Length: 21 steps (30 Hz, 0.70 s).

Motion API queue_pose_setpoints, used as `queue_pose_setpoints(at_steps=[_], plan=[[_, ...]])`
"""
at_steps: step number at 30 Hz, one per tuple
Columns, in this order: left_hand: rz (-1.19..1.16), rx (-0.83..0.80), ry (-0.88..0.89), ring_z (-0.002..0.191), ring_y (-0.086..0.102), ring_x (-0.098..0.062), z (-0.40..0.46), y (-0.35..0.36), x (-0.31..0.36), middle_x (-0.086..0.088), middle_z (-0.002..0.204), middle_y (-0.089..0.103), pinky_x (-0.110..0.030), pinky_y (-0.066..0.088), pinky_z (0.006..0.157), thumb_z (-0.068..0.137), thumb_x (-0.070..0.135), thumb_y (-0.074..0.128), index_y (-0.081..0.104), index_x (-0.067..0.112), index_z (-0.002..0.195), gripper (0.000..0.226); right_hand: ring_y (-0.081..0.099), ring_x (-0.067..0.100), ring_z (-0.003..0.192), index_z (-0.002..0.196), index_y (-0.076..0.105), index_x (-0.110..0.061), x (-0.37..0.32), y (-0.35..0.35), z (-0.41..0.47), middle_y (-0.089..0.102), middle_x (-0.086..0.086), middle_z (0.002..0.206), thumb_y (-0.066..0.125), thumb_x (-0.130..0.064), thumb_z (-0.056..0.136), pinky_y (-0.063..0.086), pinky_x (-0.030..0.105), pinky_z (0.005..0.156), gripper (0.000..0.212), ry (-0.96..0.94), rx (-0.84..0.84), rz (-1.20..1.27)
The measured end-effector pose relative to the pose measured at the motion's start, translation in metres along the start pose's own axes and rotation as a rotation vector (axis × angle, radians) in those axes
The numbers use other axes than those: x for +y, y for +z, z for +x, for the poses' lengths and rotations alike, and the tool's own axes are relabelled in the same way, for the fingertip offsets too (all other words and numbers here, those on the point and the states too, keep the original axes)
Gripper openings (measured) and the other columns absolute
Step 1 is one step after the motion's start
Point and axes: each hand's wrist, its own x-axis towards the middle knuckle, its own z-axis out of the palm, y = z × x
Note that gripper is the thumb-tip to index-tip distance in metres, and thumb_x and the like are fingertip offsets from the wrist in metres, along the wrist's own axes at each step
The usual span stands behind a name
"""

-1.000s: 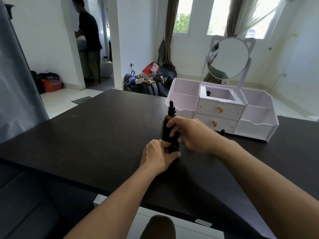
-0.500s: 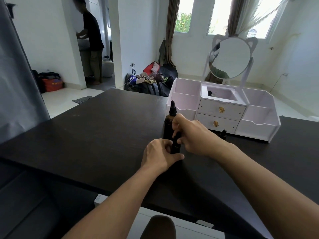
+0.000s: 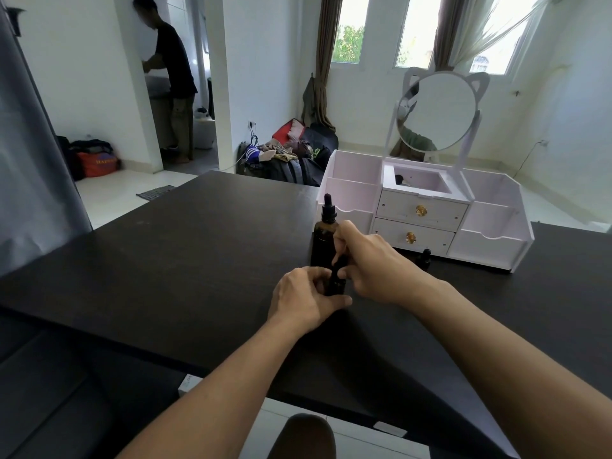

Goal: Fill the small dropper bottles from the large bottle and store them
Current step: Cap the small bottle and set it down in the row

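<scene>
Surface: dark table (image 3: pixel 185 260).
On it: tall amber bottle (image 3: pixel 323 241), small dropper bottle (image 3: pixel 336 282), another small bottle (image 3: pixel 425 259), white organiser (image 3: pixel 493 250).

Faint yellow lettering across front of orange-red fabric bag (image 3: pixel 99 163) on floor by left wall; too blurred to read. Small dark characters on white cardboard box (image 3: pixel 187 385) under near edge of black matte table (image 3: pixel 198 260); last letters perhaps "OS", remainder illegible. No label legible on large amber glass dropper bottle (image 3: pixel 324 240), small dark dropper bottle (image 3: pixel 337 276), or white wooden cosmetic organiser with round cat-eared mirror (image 3: pixel 430 217).
</scene>
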Motion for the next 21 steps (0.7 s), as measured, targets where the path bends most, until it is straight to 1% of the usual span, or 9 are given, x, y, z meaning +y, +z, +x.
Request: queue_pose_setpoints(at_steps=[3, 7, 9, 11, 13, 14, 16, 18, 21], plan=[[0.003, -0.007, -0.005, 0.091, 0.06, -0.012, 0.0002, -0.0001, -0.0003, 0.013, 0.085, 0.058, -0.025, 0.041, 0.072, 0.073, 0.046, 0.081, 0.069, 0.027, 0.107, 0.041, 0.061, 0.015, 0.082, 0.094, 0.029, -0.029, -0.0009, -0.0005, -0.001, 0.059, 0.003, 0.097, 0.065, 0.0, 0.082, 0.055, 0.032, 0.07, 0.048, 0.005, 0.0, 0.001], [-0.023, 0.013, -0.017, 0.089, 0.062, -0.014, 0.001, 0.0014, -0.0019, 0.01, 0.087, 0.063, -0.028, 0.044, 0.071, 0.067, 0.047, 0.084, 0.07, 0.025, 0.096, 0.038, 0.059, 0.011, 0.078, 0.09, 0.028, -0.031, -0.0014, -0.0006, 0.0004, 0.059, 0.002, 0.095, 0.065, 0.001, 0.082, 0.048, 0.023, 0.063, 0.049, 0.019, -0.016, -0.008], [-0.023, 0.028, -0.015, 0.09, 0.063, -0.014, 0.0008, 0.002, -0.002, 0.008, 0.091, 0.065, -0.028, 0.047, 0.072, 0.064, 0.047, 0.086, 0.071, 0.024, 0.1, 0.046, 0.059, 0.01, 0.078, 0.088, 0.027, -0.032, -0.0017, -0.0001, 0.0008, 0.059, 0.002, 0.096, 0.065, 0.001, 0.082, 0.048, 0.023, 0.064, 0.051, 0.015, -0.016, -0.01], [-0.016, 0.03, -0.001, 0.09, 0.061, -0.012, 0.0011, 0.0015, -0.0022, 0.009, 0.092, 0.064, -0.028, 0.048, 0.074, 0.063, 0.047, 0.087, 0.069, 0.023, 0.107, 0.054, 0.06, 0.013, 0.079, 0.087, 0.027, -0.032, -0.0022, -0.0002, 0.0006, 0.058, 0.002, 0.095, 0.064, 0.001, 0.082, 0.052, 0.027, 0.065, 0.05, 0.017, -0.011, -0.01], [0.003, 0.015, 0.014, 0.09, 0.058, -0.011, 0.0017, 0.0011, -0.0022, 0.012, 0.09, 0.059, -0.026, 0.044, 0.074, 0.066, 0.047, 0.085, 0.067, 0.024, 0.11, 0.053, 0.06, 0.016, 0.079, 0.088, 0.028, -0.03, -0.0029, -0.001, -0.0001, 0.058, 0.003, 0.094, 0.064, 0.001, 0.082, 0.054, 0.032, 0.067, 0.047, 0.023, -0.013, -0.016], [0.011, 0.008, 0.015, 0.091, 0.058, -0.011, 0.0019, 0.0008, -0.0022, 0.013, 0.089, 0.058, -0.026, 0.043, 0.074, 0.068, 0.046, 0.084, 0.067, 0.025, 0.109, 0.05, 0.06, 0.016, 0.079, 0.089, 0.028, -0.029, -0.0032, -0.0013, -0.0005, 0.058, 0.003, 0.094, 0.063, 0.001, 0.083, 0.054, 0.032, 0.067, 0.046, 0.026, -0.016, -0.014], [0.009, 0.01, 0.004, 0.089, 0.058, -0.011, 0.0024, 0.0007, -0.0024, 0.012, 0.089, 0.06, -0.026, 0.043, 0.074, 0.068, 0.046, 0.084, 0.068, 0.025, 0.105, 0.045, 0.059, 0.013, 0.077, 0.09, 0.029, -0.028, -0.0035, -0.0014, -0.0008, 0.058, 0.002, 0.094, 0.063, 0.001, 0.083, 0.051, 0.028, 0.065, 0.045, 0.029, -0.02, -0.01], [-0.001, 0.022, -0.007, 0.089, 0.059, -0.012, 0.0029, 0.0017, -0.0028, 0.008, 0.093, 0.065, -0.027, 0.045, 0.073, 0.066, 0.047, 0.086, 0.069, 0.024, 0.103, 0.047, 0.058, 0.013, 0.076, 0.09, 0.03, -0.028, -0.0037, -0.0016, -0.0006, 0.058, 0.002, 0.094, 0.063, 0.001, 0.083, 0.048, 0.025, 0.064, 0.044, 0.028, -0.02, -0.013], [-0.003, 0.027, -0.008, 0.09, 0.06, -0.012, 0.0027, 0.0031, -0.003, 0.005, 0.099, 0.067, -0.027, 0.046, 0.074, 0.064, 0.047, 0.087, 0.07, 0.022, 0.107, 0.053, 0.059, 0.014, 0.077, 0.091, 0.031, -0.027, -0.0025, -0.0013, -0.0012, 0.058, 0.003, 0.094, 0.064, -0.001, 0.083, 0.051, 0.029, 0.065, 0.043, 0.026, -0.019, -0.008]])
